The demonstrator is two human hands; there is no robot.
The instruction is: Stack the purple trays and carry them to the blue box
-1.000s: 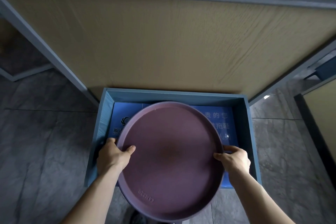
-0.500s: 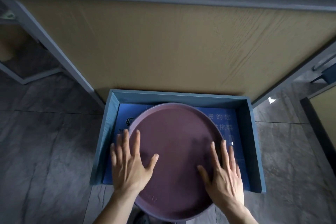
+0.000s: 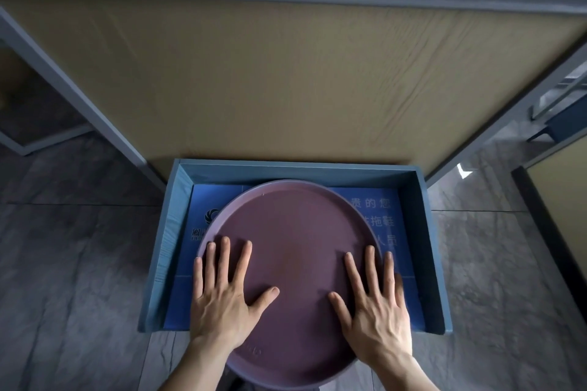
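Head camera shows a round purple tray [image 3: 295, 232], matte with a raised rim, lying in the blue box [image 3: 427, 232] at lower centre, its near edge jutting past the box's front. Left hand [image 3: 224, 298] and right hand [image 3: 376, 305] rest flat on it, fingers spread, gripping nothing. Behind the box stands a tan panel [image 3: 286, 79], with grey floor tiles [image 3: 73, 263] on either side.

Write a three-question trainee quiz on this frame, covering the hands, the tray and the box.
1. True or false: both hands grip the purple tray by its rim.
2. The tray's near edge: A) inside the blue box, B) overhanging its near side?
3. Fill in: the left hand and right hand lie ____ on the tray.

Key: 1 false, fingers are spread open on top; 2 B; 3 flat.
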